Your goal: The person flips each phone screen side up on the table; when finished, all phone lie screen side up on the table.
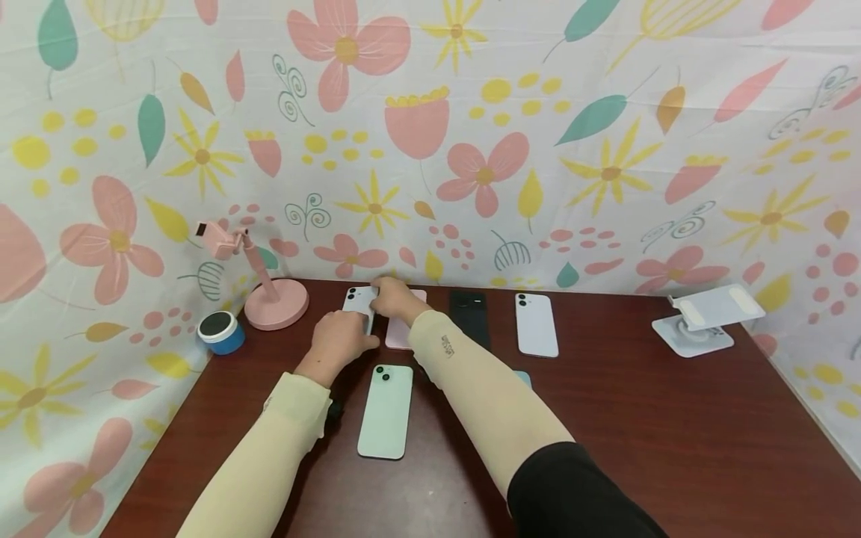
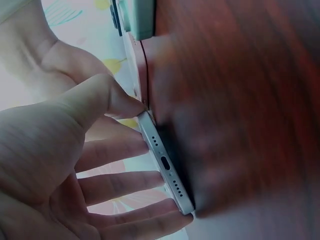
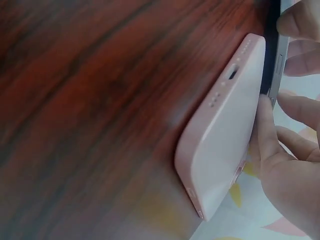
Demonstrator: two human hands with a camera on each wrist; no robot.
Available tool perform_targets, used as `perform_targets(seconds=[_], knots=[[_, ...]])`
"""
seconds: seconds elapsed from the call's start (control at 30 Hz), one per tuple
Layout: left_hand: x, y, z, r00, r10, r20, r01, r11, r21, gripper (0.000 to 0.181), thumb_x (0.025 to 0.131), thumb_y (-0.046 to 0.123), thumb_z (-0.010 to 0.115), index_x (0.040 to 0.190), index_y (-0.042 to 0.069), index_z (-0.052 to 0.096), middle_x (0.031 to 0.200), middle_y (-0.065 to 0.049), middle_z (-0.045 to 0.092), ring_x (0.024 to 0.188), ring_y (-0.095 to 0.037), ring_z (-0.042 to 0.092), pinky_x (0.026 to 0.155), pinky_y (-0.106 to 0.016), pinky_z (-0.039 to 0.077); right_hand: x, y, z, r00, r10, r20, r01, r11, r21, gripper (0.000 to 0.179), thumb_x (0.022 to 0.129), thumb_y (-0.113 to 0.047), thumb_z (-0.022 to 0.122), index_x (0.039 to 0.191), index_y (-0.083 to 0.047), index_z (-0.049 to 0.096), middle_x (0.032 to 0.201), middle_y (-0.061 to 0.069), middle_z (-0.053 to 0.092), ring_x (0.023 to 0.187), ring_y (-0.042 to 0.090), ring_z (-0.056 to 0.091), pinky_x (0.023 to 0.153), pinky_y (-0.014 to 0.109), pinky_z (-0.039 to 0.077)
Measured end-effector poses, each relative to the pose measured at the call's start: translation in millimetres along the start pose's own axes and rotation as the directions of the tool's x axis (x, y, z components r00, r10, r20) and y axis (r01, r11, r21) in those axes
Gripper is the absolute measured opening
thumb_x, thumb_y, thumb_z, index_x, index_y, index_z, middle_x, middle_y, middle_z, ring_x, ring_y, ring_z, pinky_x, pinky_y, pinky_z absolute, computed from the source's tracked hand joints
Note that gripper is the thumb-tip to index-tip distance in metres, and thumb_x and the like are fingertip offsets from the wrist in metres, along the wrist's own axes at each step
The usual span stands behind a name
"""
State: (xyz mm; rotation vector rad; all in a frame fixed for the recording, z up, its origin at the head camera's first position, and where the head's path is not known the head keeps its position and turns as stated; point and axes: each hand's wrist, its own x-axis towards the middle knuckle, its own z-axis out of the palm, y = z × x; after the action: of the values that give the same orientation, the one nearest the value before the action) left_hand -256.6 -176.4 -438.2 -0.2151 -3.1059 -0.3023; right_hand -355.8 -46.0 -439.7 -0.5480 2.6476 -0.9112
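Note:
At the back left of the table, both hands are on a white phone (image 1: 358, 297) with two rear lenses. My left hand (image 1: 338, 342) holds its lower end. In the left wrist view the thumb is at one corner of the phone's port edge (image 2: 165, 162), the fingertips along its back. My right hand (image 1: 398, 300) pinches the phone's right side near the top, thumb and fingers at the edge in the right wrist view. A dark gap shows under the phone's tilted edge. The pink phone (image 3: 227, 130) lies just right of it, partly covered by my right arm.
Nearest me lies a pale green phone (image 1: 385, 415). Farther right are a black phone (image 1: 468, 308), another white phone (image 1: 537, 325) and a mostly hidden blue thing (image 1: 523, 378). A pink stand (image 1: 276, 308) and blue jar (image 1: 225, 336) stand left; a white folding stand (image 1: 696, 329) stands right.

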Motion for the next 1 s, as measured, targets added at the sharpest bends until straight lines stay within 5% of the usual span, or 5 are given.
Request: perform_targets(seconds=[0.2,0.37,0.63,0.87,1.0], knots=[[-1.4,-4.1,-2.3,0.999,0.029,0.013,-0.029,0.999,-0.021,0.036,0.092,0.036,0.08,0.112,0.006,0.08,0.065,-0.006,0.067,0.064,-0.024,0.06,0.062,-0.039,0.051,0.9,4,1,1.0,0.019,0.02,-0.022,0.992,0.124,0.058,0.106,-0.007,0.059,0.162,0.0,0.044,0.159,0.02,0.056,0.105,0.027,0.08,0.093,0.034,0.063],[-2.8,-5.7,-5.6,0.999,0.033,0.015,-0.033,0.998,-0.044,0.036,0.092,0.035,0.08,0.116,0.007,0.08,0.07,-0.006,0.069,0.066,-0.023,0.061,0.066,-0.04,0.053,0.0,5,0,0.999,0.024,0.034,-0.031,0.976,0.216,0.059,0.106,-0.005,0.059,0.162,0.002,0.042,0.164,0.023,0.049,0.108,0.031,0.08,0.094,0.035,0.064],[-2.1,-11.1,-6.4,0.999,0.015,0.043,-0.011,0.994,-0.107,0.052,0.094,0.035,0.077,0.138,0.007,0.073,0.055,-0.002,0.06,0.054,-0.018,0.052,0.057,-0.032,0.044,-4.5,5,-3,0.999,0.023,0.03,-0.031,0.948,0.317,0.062,0.106,-0.003,0.058,0.163,0.004,0.037,0.163,0.027,0.047,0.112,0.035,0.078,0.094,0.035,0.064],[-4.9,-12.9,-6.4,0.998,-0.012,0.055,0.021,0.988,-0.154,0.054,0.094,0.034,0.075,0.141,0.009,0.071,0.052,-0.001,0.055,0.049,-0.015,0.04,0.054,-0.03,0.037,-7.2,8,-4,0.999,0.014,0.043,-0.03,0.914,0.405,0.064,0.107,-0.003,0.057,0.165,0.005,0.032,0.165,0.032,0.039,0.116,0.038,0.076,0.096,0.035,0.064],[-6.0,-13.4,-7.0,0.998,-0.019,0.06,0.029,0.985,-0.169,0.055,0.094,0.035,0.075,0.142,0.009,0.07,0.054,-0.003,0.06,0.049,-0.016,0.045,0.053,-0.029,0.039,-6.6,9,-3,0.998,0.024,0.05,-0.045,0.88,0.473,0.064,0.106,-0.002,0.057,0.165,0.005,0.032,0.165,0.031,0.039,0.117,0.04,0.074,0.095,0.035,0.064]])
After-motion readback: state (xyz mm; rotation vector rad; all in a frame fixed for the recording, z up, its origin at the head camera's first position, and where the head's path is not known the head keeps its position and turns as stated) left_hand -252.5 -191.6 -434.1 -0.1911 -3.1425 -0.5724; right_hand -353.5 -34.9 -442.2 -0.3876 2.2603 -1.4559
